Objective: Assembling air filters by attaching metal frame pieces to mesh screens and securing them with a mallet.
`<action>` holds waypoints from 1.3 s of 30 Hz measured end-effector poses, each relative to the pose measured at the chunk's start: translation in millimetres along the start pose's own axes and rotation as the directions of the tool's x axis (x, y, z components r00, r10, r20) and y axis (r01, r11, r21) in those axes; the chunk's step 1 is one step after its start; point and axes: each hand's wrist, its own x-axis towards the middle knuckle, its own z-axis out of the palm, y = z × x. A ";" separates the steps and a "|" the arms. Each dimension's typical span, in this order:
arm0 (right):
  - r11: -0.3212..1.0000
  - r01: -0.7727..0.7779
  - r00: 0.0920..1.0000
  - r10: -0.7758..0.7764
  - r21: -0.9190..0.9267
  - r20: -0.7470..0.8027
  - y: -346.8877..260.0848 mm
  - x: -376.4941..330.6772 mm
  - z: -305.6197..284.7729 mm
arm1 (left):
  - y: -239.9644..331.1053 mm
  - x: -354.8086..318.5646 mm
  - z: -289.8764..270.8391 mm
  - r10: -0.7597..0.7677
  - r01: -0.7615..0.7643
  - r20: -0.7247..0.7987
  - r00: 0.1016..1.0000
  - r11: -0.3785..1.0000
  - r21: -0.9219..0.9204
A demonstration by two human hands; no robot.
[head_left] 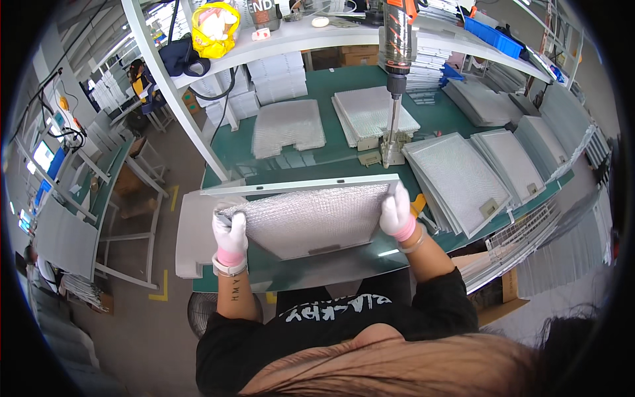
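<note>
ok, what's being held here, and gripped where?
A rectangular metal mesh filter panel, tilted above the green table. Left hand grips its left edge, right hand its right edge.

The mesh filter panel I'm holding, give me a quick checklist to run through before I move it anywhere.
1. Left hand grips the left edge of the mesh filter panel: ok.
2. Right hand grips the right edge: ok.
3. Panel held level: not ok, its far edge is tilted up off the green bench.
4. Hanging power screwdriver clear of the panel: ok, it hangs behind the far edge.
5. Stack of finished filters on the right clear of the panel: ok, apart from it.
6. Metal frame fully seated around the mesh: cannot tell.
</note>
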 end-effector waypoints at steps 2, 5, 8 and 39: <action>0.998 0.055 0.992 -0.051 0.036 -0.119 -15.6 19.0 -3.4 | 0.3 -2.2 1.2 -0.008 0.007 0.013 1.000 0.999 0.038; 0.974 0.172 0.977 -0.150 -0.147 0.150 -33.4 49.7 -24.7 | 4.2 -2.9 4.8 0.043 -0.045 0.029 0.999 0.995 0.086; 0.905 0.357 0.866 -0.227 -0.232 0.446 -52.1 80.9 -41.5 | 2.9 -5.8 3.8 -0.020 0.021 -0.032 0.999 0.999 0.050; 0.943 0.332 0.512 -0.208 0.032 0.833 -88.3 135.9 23.6 | 6.6 6.3 31.1 0.466 -0.422 -0.249 0.849 0.881 0.212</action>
